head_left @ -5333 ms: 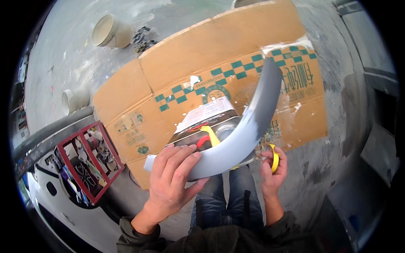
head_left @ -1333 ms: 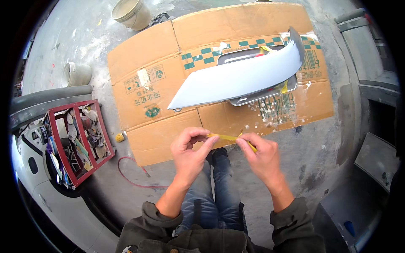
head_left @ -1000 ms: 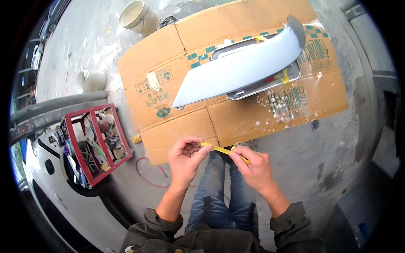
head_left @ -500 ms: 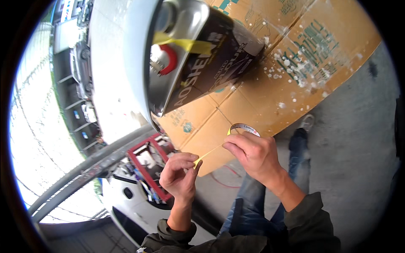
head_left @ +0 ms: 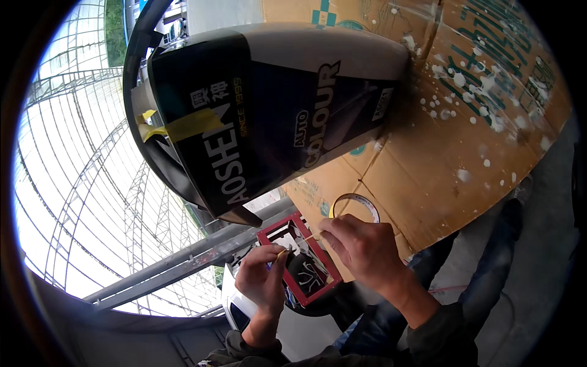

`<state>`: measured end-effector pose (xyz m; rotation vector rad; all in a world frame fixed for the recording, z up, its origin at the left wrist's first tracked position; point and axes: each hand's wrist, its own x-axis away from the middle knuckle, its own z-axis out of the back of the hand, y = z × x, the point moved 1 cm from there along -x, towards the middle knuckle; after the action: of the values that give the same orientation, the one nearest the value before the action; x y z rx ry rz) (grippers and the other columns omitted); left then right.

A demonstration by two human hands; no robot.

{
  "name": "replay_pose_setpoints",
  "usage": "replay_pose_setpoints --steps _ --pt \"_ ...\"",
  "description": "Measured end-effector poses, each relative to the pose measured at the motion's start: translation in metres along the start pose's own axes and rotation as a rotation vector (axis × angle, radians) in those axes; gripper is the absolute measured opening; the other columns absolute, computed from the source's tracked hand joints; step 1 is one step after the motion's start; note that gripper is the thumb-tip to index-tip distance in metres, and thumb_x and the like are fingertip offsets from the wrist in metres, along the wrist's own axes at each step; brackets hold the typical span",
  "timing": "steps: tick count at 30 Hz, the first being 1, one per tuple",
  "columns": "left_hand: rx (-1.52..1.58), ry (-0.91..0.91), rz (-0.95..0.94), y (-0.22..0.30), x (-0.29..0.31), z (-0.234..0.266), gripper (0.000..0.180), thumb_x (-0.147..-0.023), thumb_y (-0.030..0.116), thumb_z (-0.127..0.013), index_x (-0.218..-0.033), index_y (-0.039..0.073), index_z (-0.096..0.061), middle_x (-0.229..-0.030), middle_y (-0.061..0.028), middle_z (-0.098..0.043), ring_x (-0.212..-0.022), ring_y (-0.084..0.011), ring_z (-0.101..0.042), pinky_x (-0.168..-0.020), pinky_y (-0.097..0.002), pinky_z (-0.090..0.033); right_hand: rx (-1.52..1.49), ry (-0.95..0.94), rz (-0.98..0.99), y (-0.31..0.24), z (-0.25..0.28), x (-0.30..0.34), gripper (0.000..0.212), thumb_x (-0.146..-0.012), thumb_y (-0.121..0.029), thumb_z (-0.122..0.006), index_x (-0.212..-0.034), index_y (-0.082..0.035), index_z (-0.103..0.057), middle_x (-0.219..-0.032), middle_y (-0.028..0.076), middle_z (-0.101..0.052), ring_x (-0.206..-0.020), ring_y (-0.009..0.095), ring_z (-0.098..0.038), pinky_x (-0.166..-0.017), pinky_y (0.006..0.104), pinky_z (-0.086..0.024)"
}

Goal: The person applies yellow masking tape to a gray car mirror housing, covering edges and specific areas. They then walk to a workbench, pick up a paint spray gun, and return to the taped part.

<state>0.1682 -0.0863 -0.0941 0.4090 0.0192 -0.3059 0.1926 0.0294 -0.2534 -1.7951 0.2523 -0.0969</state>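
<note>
Between my two hands runs a thin strip of yellow tape (head_left: 280, 255), seen nearly edge-on. The fingertips of my left hand (head_left: 260, 282) are pinched on its end. My right hand (head_left: 374, 254) is closed on the narrow roll of tape (head_left: 368, 202), whose ring sticks up above the knuckles. Beyond both hands, a large rectangular metal can (head_left: 275, 104) with a dark printed label rests on the cardboard. A piece of yellow tape (head_left: 194, 124) lies across the can's near-left face and reaches a dark curved strip (head_left: 136, 110) along its left end.
Flattened cardboard (head_left: 422, 189) spotted with white splashes covers the surface ahead. A dark red frame (head_left: 324, 269) with small items inside stands beyond my left hand, over a white car part. A grey rail (head_left: 202, 251) crosses at left. Someone's jean-clad legs (head_left: 489, 257) show at right.
The view has shifted, so the can appears larger and shows its side rather than its top. My hands keep the tape stretched between them.
</note>
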Motion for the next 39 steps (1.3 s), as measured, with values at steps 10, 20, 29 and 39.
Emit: replay_pose_setpoints --steps 10,20,29,39 --pt "0.438 0.135 0.393 -0.041 0.005 0.008 0.008 -0.086 -0.004 -0.065 -0.091 0.0 -0.06 -0.105 -0.0145 -0.065 -0.087 -0.0161 -0.063 -0.08 -0.0269 -0.051 0.274 -0.096 -0.006 -0.028 -0.011 -0.021 0.016 -0.08 -0.02 -0.075 -0.082 -0.01 -0.062 -0.069 0.003 -0.063 -0.061 0.02 -0.065 -0.051 0.0314 -0.048" --pt "0.839 0.116 0.51 -0.064 0.012 0.01 0.012 -0.084 -0.007 -0.067 -0.092 -0.001 -0.061 -0.097 -0.0103 -0.066 -0.083 -0.0143 -0.063 -0.077 -0.026 -0.051 0.44 0.004 0.067 -0.049 -0.026 -0.028 0.016 -0.077 -0.02 -0.075 -0.076 -0.011 -0.062 -0.061 0.003 -0.057 -0.052 0.02 -0.06 -0.045 0.031 -0.045" --pt "1.062 0.192 0.62 -0.073 0.008 0.014 0.024 -0.083 -0.007 -0.068 -0.103 0.001 -0.056 -0.093 -0.0081 -0.065 -0.085 -0.0145 -0.064 -0.08 -0.0262 -0.051 0.42 0.002 -0.023 -0.069 -0.042 -0.027 0.012 -0.076 -0.015 -0.075 -0.077 -0.007 -0.065 -0.067 0.007 -0.063 -0.057 0.025 -0.062 -0.049 0.0323 -0.046" --pt "1.233 0.162 0.582 -0.078 0.005 -0.001 0.011 -0.082 -0.006 -0.069 -0.09 0.0 -0.064 -0.112 -0.0096 -0.06 -0.098 -0.0118 -0.058 -0.085 -0.0251 -0.049 0.672 -0.018 -0.189 -0.112 -0.046 -0.033 0.013 -0.078 -0.012 -0.075 -0.078 -0.003 -0.066 -0.069 0.01 -0.063 -0.059 0.026 -0.061 -0.054 0.032 -0.047"
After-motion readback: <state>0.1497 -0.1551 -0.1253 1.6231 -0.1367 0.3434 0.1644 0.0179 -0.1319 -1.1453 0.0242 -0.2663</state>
